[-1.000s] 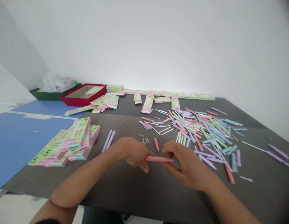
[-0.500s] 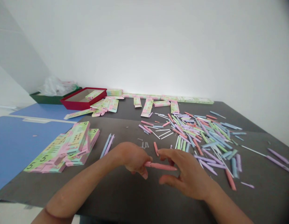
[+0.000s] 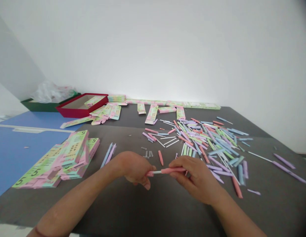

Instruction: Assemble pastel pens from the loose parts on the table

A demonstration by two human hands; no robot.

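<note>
Above the dark table, both hands hold one coral-pink pen (image 3: pixel 166 171) lying crosswise between them. My left hand (image 3: pixel 136 168) is closed around its left end, and a short pink piece pokes out past the fingers. My right hand (image 3: pixel 196 176) pinches the tapered pink barrel on the other side. A stretch of white refill (image 3: pixel 157 172) shows between the two pink parts. Just behind the hands lies a separate coral barrel piece (image 3: pixel 160 158). Several small clear pieces (image 3: pixel 148 153) are near my left hand. A blue pen and a purple pen (image 3: pixel 110 154) lie left of it.
Loose pen parts (image 3: pixel 207 141) in several colours are heaped on the right. Stacked pastel boxes (image 3: pixel 75 148) marked 5 stand at left. Behind them are flattened cartons (image 3: pixel 105 112), a red box (image 3: pixel 71 112) and a green tray (image 3: pixel 44 106) with a plastic bag. A wall rises behind.
My right hand has closed on the pen's right part, where its fingers were apart before. The two pink parts have moved apart, exposing the white refill. The view has shifted slightly.
</note>
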